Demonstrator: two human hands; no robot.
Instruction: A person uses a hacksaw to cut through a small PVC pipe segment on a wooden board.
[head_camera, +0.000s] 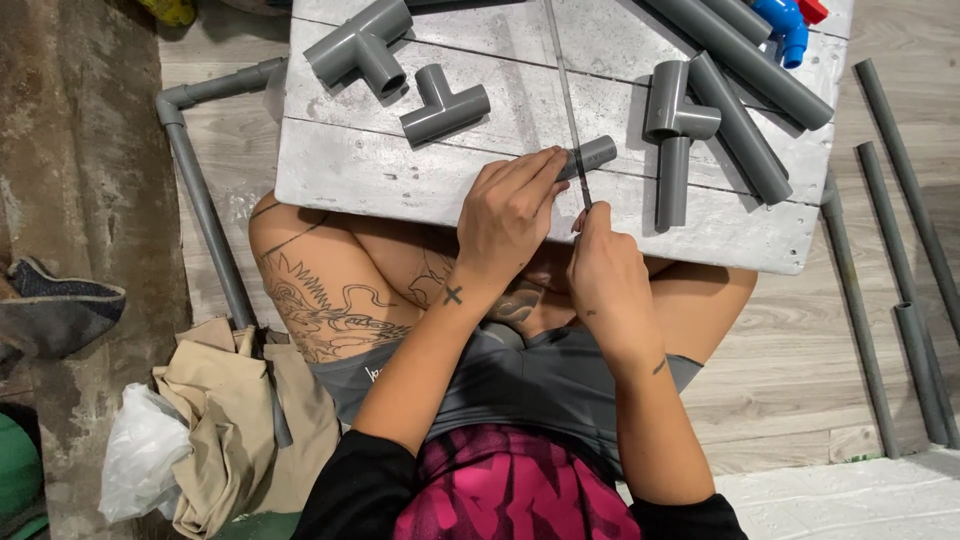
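Now, mid-frame | your left hand (510, 215) pinches a short grey pipe (590, 157) on the board (400, 175) | your right hand (605, 275) grips a thin blade (583, 185) across it | next calls for steady strokes.

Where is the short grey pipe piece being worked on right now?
In the head view, the short grey pipe piece lies on the white board, right of centre, pinned by the left hand, just left of a tee fitting with a pipe.
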